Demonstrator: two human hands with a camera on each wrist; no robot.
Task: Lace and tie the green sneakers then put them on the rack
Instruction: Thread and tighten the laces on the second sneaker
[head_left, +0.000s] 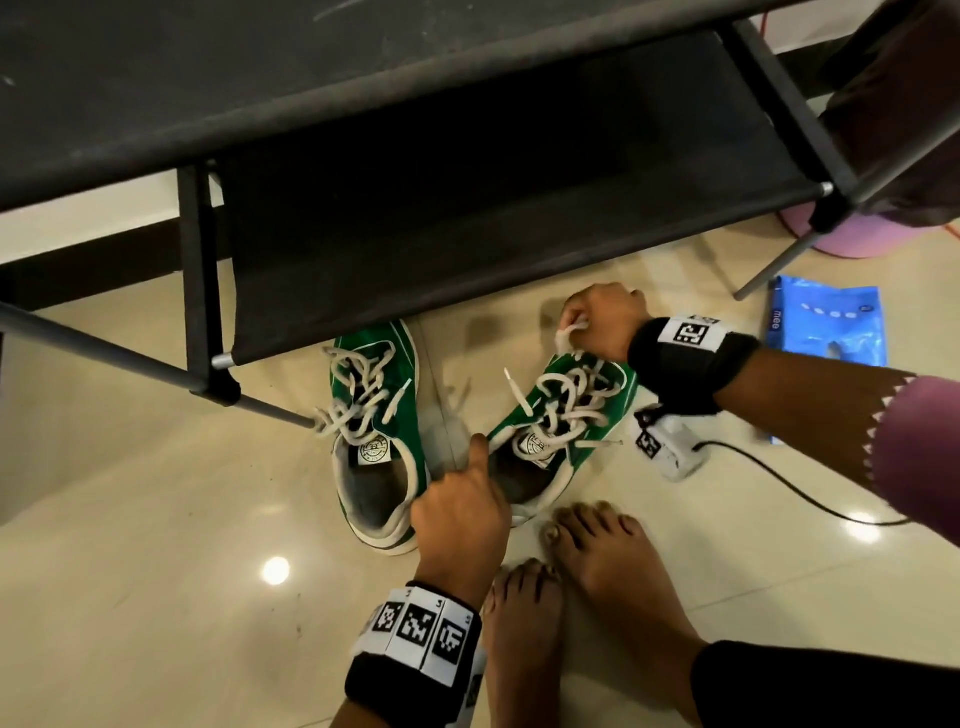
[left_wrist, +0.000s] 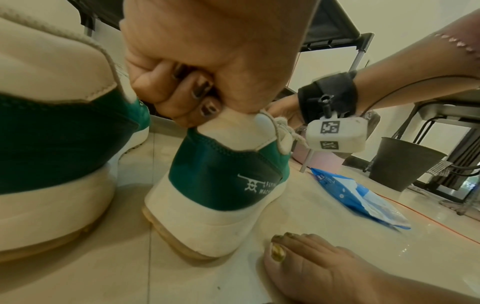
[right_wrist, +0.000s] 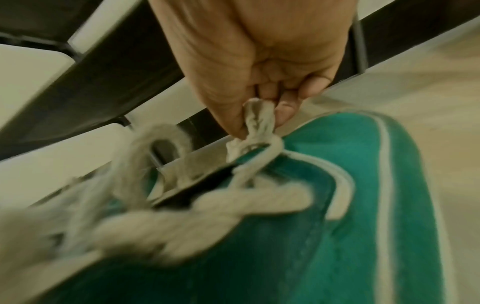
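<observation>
Two green sneakers with white laces stand on the floor in front of the black rack (head_left: 467, 182). The left sneaker (head_left: 382, 415) has loose, untied laces and nobody touches it. My left hand (head_left: 457, 514) grips the heel collar of the right sneaker (head_left: 597, 410), fingers (left_wrist: 197, 98) curled over its white rim (left_wrist: 241, 131). My right hand (head_left: 597, 317) pinches a loop of white lace (right_wrist: 259, 117) at the toe end of that shoe's eyelets and holds it raised. The other laces (head_left: 566, 405) lie slack across the tongue, one end sticking up.
The rack's lower fabric shelf (head_left: 519, 218) overhangs the left sneaker's toe. My bare feet (head_left: 587, 561) stand just behind the shoes. A blue packet (head_left: 826, 332) lies on the floor to the right, with a black cable (head_left: 779, 478) and a dark bin (left_wrist: 400, 164) nearby.
</observation>
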